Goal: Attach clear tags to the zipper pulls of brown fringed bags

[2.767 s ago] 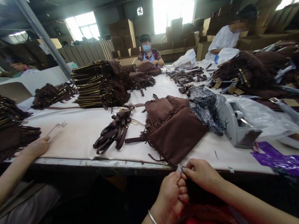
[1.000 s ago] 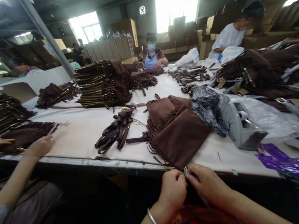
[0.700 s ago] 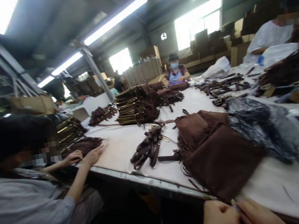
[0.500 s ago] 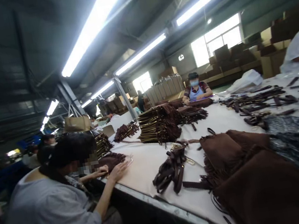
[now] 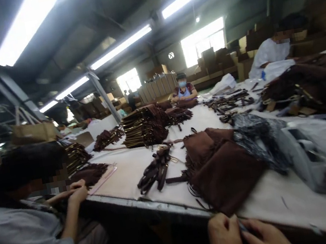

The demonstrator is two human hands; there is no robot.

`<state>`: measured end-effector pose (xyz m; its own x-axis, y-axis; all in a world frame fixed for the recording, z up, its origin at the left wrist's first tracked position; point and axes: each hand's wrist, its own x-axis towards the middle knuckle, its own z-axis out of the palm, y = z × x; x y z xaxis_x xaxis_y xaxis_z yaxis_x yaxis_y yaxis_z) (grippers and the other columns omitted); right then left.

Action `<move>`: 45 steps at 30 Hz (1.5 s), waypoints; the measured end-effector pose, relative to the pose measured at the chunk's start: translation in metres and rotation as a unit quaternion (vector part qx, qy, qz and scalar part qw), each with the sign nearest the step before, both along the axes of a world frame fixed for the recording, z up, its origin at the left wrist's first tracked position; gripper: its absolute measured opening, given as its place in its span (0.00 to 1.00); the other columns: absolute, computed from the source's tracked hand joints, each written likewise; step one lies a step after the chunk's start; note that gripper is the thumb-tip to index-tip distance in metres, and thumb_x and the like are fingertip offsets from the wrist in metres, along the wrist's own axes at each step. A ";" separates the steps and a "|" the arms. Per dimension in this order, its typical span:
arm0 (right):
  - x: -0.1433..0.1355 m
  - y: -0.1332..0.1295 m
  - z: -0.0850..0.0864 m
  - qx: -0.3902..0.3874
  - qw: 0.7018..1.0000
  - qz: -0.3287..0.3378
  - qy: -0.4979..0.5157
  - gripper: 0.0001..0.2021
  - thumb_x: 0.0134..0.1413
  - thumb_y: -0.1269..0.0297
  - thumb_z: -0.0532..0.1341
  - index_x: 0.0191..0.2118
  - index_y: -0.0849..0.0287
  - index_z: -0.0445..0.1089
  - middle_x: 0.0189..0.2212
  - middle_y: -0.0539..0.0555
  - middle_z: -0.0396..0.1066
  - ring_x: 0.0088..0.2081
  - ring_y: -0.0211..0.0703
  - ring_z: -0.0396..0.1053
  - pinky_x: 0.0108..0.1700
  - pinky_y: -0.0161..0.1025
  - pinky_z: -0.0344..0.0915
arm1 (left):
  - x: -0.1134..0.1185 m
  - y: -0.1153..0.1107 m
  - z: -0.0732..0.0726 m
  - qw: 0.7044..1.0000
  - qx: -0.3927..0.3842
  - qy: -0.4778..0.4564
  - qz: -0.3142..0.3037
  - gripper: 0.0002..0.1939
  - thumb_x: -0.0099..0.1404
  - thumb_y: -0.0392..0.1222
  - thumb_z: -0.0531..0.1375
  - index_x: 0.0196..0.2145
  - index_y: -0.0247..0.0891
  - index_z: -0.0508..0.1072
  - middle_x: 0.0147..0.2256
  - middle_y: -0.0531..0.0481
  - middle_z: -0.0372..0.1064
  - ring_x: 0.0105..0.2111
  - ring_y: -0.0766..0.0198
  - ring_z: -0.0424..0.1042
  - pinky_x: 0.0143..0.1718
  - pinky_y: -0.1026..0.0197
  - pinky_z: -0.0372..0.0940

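At the bottom edge of the head view, my left hand [image 5: 225, 236] is closed with its fingers curled and thumb pressed in. My right hand [image 5: 267, 237] is beside it, also closed, thumb and fingers pinched. Between them shows a thin dark bluish sliver, too small to name. Both hands are close together at the table's front edge. Just beyond them lies a brown fringed bag [image 5: 226, 169] of soft, suede-like material. To its left rests a bundle of dark brown straps [image 5: 154, 169] with a gold-coloured clasp.
A co-worker [image 5: 22, 239] sits at the left, hands on brown fringe near a notebook [image 5: 104, 180]. Stacked fringed pieces [image 5: 143, 127] stand farther back. Dark plastic wrap [image 5: 257, 139] and a grey holder [image 5: 305, 160] occupy the right. Other people sit beyond.
The view has swung to the right, and the scene has shifted left. Both my hands have come into view at the bottom. The nearby co-worker's hands have drawn together.
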<state>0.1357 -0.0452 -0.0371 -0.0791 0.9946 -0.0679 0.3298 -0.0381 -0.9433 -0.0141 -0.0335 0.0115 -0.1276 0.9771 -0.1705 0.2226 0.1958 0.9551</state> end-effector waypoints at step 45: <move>-0.008 -0.017 0.013 -0.192 0.968 -0.036 0.155 0.19 0.50 0.45 0.57 0.28 0.59 0.64 0.16 0.44 0.63 0.11 0.30 0.54 0.14 0.30 0.46 | 0.032 -0.009 -0.038 0.886 -0.194 -0.413 -0.084 0.16 0.52 0.49 0.66 0.26 0.35 0.67 0.16 0.56 0.61 0.15 0.69 0.60 0.18 0.66 0.54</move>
<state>0.1279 -0.0620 -0.0238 -0.0859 0.9041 -0.4187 0.0155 -0.4190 -0.9079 0.0178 -0.0421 -0.0267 0.3387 0.8181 -0.4648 -0.4636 0.5749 0.6742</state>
